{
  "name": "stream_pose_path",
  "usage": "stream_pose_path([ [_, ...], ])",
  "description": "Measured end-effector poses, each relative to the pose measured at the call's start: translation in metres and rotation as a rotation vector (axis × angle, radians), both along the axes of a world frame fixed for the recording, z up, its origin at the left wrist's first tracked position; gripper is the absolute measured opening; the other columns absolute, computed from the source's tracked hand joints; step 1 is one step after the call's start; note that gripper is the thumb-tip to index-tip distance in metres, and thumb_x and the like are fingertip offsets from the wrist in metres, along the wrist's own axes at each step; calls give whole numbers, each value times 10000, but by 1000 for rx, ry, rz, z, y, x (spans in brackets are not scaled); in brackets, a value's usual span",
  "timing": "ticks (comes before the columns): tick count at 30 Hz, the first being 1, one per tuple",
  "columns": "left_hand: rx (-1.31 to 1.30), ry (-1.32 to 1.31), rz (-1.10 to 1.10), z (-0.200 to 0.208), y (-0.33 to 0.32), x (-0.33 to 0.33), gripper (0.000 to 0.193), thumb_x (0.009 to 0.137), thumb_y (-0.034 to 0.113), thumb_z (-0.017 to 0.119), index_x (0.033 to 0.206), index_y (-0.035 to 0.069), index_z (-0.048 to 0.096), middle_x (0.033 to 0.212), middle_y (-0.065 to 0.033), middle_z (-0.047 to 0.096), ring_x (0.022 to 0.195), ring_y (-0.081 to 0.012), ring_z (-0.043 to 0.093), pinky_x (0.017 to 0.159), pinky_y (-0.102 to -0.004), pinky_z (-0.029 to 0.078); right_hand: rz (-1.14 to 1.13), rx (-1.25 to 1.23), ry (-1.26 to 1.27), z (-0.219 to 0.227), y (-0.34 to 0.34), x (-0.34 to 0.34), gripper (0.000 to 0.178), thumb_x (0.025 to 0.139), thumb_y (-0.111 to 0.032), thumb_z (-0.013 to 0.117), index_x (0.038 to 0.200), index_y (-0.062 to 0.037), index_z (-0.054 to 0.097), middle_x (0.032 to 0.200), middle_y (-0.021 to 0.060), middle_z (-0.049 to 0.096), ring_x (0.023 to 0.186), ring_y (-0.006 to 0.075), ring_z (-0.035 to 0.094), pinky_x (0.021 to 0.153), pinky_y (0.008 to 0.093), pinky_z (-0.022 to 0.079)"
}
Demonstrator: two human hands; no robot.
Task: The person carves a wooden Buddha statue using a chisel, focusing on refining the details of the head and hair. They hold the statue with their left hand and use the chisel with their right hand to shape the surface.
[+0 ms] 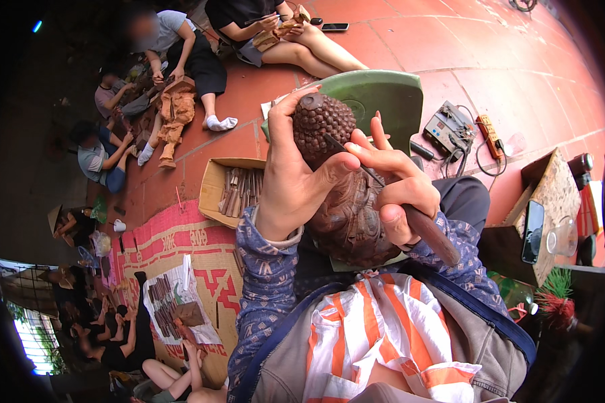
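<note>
A dark brown carved wooden figure (349, 218) lies before my lap, its rounded head (321, 122) covered in small knobbly curls. My left hand (288, 176) is wrapped around the left side of that head, thumb across its front. In my right hand (405, 183) is a carving chisel (435, 236) with a brown wooden handle, which slants down to the right. Its thin metal blade runs up to the left, and the tip rests at or very near the curls. The left thumb lies close beside the blade. My hands hide part of the figure's face.
Beyond the figure stands a green plastic seat (393, 101). A cardboard box (212, 188) of chisels is at left, by a patterned mat (212, 252) with more tools. At right are a control box (448, 127), a power strip (491, 136) and a phone (532, 232). Several people sit carving nearby.
</note>
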State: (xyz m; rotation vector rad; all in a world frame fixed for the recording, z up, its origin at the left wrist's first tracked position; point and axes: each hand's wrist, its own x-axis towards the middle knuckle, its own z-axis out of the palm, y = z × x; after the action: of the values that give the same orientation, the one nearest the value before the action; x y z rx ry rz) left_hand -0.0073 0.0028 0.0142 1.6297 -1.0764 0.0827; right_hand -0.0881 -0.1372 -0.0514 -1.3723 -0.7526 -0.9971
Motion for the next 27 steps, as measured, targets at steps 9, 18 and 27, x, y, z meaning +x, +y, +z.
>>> stream_pose_path([
  [9,-5,73,14,-4,3,0,809,789,448,718,1324,-11,322,1228,-145,446,1111,-216,507,961,-346,421,11,56,50,2,5,-1,235,920,-239,588,795,-41,570,1230,304,557,1238,437,484,1121,589,28],
  [18,-18,21,14,1,1,0,873,753,513,722,1313,-29,330,1205,-147,467,1086,-215,521,948,-343,430,6,64,105,16,8,-14,267,911,-233,585,747,-25,552,1217,311,564,1241,461,466,1103,623,86],
  [27,5,8,54,3,-1,-2,844,745,495,751,1289,-21,361,1201,-156,477,1079,-221,529,944,-348,431,88,223,117,8,9,-10,228,910,-175,528,740,-25,549,1223,343,538,1252,470,452,1105,623,68],
])
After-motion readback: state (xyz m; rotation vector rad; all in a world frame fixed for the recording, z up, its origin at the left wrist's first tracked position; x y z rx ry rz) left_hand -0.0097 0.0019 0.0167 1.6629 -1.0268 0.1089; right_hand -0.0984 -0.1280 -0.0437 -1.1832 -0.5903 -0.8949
